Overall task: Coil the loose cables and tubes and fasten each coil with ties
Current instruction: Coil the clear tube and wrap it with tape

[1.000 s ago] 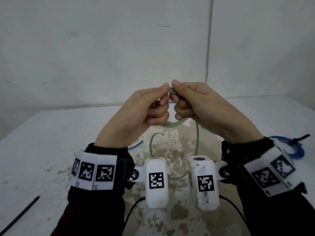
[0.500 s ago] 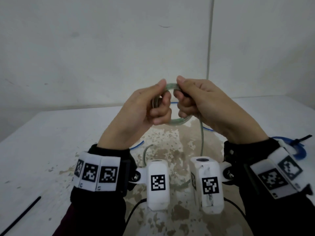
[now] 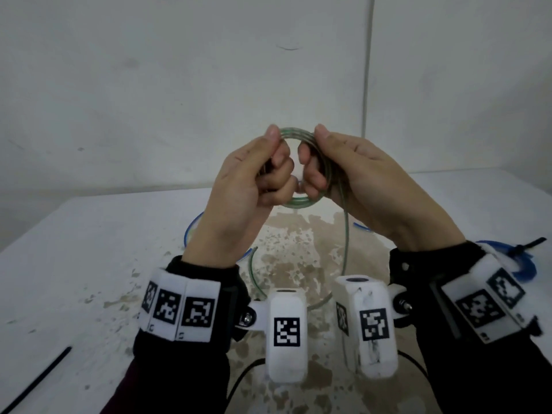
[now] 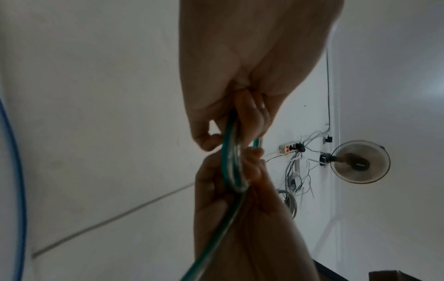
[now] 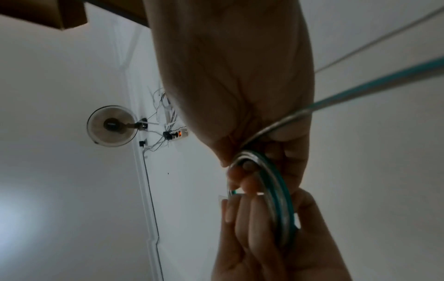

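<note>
Both hands hold a small coil of clear green tube (image 3: 298,202) up in front of the wall, above the table. My left hand (image 3: 263,171) grips the coil's left side with curled fingers and thumb on top. My right hand (image 3: 325,165) grips its right side the same way. The tube's loose tail (image 3: 346,234) hangs from the right hand down to the table and curves back toward me. In the left wrist view the coil (image 4: 230,167) runs between both hands; in the right wrist view the coil (image 5: 278,199) shows several turns, the tail (image 5: 384,81) leading away.
A white table (image 3: 89,249) with a worn brown patch in the middle lies below. A blue coil (image 3: 525,264) with a black tie sits at the right, loose blue tube (image 3: 191,231) behind the left hand. A black cable tie (image 3: 35,380) lies at the near left.
Both hands rose with the coil and drew slightly apart, exposing more of the ring. The hanging tail has shortened and straightened.
</note>
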`<state>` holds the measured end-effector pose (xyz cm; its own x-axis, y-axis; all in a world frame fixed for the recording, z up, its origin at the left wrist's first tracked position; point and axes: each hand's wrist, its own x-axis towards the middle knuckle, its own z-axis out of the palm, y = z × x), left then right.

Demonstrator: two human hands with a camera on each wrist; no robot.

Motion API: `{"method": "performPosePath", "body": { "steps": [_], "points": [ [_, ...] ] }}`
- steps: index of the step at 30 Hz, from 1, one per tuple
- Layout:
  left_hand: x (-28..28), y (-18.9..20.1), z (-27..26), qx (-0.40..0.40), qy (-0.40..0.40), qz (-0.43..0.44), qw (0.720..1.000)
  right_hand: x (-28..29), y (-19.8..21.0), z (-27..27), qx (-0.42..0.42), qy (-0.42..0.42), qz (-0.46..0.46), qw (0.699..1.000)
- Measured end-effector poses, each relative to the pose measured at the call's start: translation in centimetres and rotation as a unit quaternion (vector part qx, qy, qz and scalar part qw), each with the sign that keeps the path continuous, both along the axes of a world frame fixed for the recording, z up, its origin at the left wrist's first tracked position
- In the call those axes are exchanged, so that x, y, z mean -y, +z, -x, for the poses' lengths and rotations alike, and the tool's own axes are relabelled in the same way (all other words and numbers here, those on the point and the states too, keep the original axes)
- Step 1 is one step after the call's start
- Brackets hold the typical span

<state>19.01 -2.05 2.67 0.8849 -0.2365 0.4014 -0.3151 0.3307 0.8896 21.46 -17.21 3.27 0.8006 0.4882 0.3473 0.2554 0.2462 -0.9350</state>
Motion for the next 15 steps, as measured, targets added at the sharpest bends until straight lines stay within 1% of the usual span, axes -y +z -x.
{"method": "performPosePath", "body": {
  "steps": [2,3,5,7,11,12,15],
  "points": [
    [-0.4,0.1,-0.1,-0.023,-0.020,-0.029,0.999,0.2,0.0,0.0,-0.006,0.006,0.011,1.000],
    [-0.4,0.1,-0.1,-0.032,-0.017,-0.038,0.999,0.1,-0.1,0.0,-0.005,0.002,0.019,1.000],
    [-0.1,0.2,0.1,-0.037,0.008,-0.008,0.999,-0.1,-0.1,0.3,0.009,-0.011,0.037,0.999],
    [0.3,0.4,0.2,-0.029,0.031,0.036,0.998,0.1,-0.1,0.4,0.044,-0.012,0.061,0.997],
    [0.1,0.7,0.3,-0.025,0.048,0.067,0.996,1.9,0.1,0.5,0.117,0.016,0.164,0.979],
    [0.0,0.8,0.2,-0.028,0.046,0.070,0.996,2.0,0.1,0.5,0.124,0.005,0.171,0.977],
    [0.1,0.6,0.1,-0.026,0.046,0.070,0.996,1.6,0.0,0.4,0.123,-0.023,0.143,0.982]
  ]
}}
